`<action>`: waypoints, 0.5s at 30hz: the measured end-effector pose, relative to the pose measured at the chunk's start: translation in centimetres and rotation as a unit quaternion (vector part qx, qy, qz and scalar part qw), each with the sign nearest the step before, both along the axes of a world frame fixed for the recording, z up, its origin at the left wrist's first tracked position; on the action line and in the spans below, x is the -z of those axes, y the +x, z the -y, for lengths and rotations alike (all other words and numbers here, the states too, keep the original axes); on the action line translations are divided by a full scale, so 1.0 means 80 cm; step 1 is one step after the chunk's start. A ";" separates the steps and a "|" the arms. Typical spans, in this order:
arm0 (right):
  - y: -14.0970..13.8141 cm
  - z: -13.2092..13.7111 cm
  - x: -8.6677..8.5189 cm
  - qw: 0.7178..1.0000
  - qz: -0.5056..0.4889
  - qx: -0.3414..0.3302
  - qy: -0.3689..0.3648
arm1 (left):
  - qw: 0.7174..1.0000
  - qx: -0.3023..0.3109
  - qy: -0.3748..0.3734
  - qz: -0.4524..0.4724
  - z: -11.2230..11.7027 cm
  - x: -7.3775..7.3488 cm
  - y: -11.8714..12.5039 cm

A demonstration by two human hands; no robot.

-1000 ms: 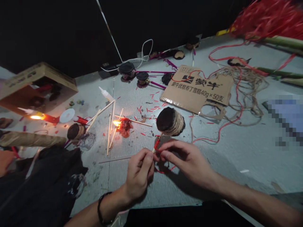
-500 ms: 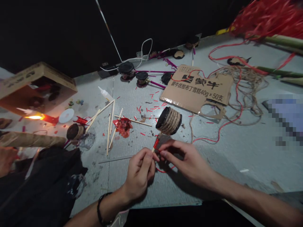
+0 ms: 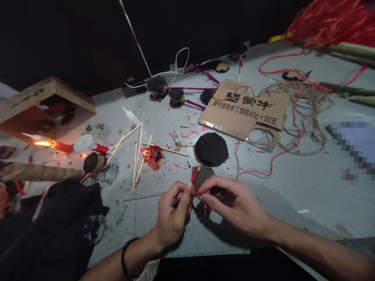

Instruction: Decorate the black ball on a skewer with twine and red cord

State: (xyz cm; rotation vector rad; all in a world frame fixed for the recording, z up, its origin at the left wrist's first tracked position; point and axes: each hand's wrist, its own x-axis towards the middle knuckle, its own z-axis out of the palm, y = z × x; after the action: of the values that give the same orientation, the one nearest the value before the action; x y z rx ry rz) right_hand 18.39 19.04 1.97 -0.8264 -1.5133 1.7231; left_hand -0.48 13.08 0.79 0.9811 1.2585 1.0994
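Note:
My left hand (image 3: 172, 218) pinches a thin wooden stick (image 3: 193, 187) below a small drum-like object with a round black cap (image 3: 211, 149). Its twine wrapping is hidden from this angle. A red cord (image 3: 195, 177) winds around the stick just above my fingers. My right hand (image 3: 234, 205) sits beside it, its fingertips pinched at the red cord. A black fabric (image 3: 43, 222) lies to the lower left of my left wrist.
A printed cardboard sheet (image 3: 241, 111) and tangled jute twine (image 3: 304, 105) lie ahead. Wooden sticks surround a melted red blob (image 3: 152, 157). A red candle (image 3: 61, 146) burns at left beside a cardboard box (image 3: 43, 109). Several similar drums (image 3: 157, 86) stand at the back.
The stick has turned, so the drum's black cap faces me and its twine side is hidden. The flame on the red blob, visible one second ago, is gone.

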 end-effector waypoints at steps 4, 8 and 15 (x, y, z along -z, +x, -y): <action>0.002 0.001 0.001 0.998 -0.047 0.019 -0.023 | 1.000 0.004 0.001 0.007 0.000 0.004 0.000; 0.004 0.001 0.001 0.997 -0.065 0.030 -0.032 | 0.998 0.003 -0.015 0.053 -0.003 0.010 -0.001; 0.006 0.004 0.001 0.994 -0.031 0.037 0.094 | 0.992 0.007 -0.039 0.121 -0.009 0.013 -0.001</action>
State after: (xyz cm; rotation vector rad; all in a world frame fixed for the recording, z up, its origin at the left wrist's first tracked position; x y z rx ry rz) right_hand 18.84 18.73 1.88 -0.7160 -1.5561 1.5119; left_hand -0.55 13.80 -0.29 0.7717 1.0883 1.1140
